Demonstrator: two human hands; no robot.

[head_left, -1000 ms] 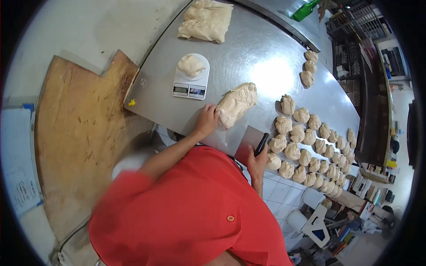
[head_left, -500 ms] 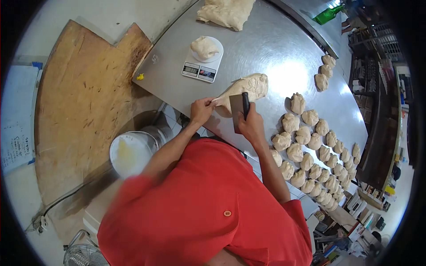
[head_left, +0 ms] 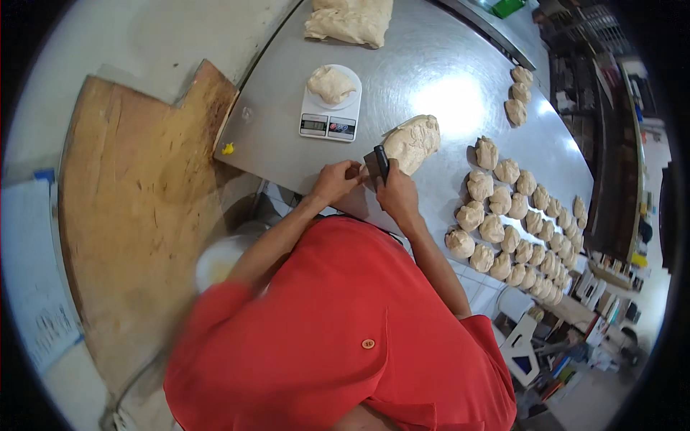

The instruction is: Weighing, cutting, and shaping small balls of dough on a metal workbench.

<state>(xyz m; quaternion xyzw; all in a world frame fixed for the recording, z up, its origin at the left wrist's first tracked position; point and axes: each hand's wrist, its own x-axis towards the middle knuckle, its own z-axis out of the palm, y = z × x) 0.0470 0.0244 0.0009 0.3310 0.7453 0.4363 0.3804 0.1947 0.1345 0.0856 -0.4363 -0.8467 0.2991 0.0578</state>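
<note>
Head: dough pieces (head_left: pixel 491 228) portioned right; dough log (head_left: pixel 415 141), far-left slab (head_left: pixel 348 26) remain; right hand (head_left: pixel 397 192) fingers clench bench scraper (head_left: pixel 382 162); left hand (head_left: pixel 336 182) curled, pinch unclear.

On the table (head_left: pixel 266 144), a scale (head_left: pixel 330 113) bore a dough lump (head_left: pixel 330 85), with a dough slab (head_left: pixel 350 23) behind it. Right of the scale lay a dough piece (head_left: pixel 415 140), a scraper (head_left: pixel 372 167) at its near end; dough balls (head_left: pixel 511 238) stood in rows farther right.
</note>
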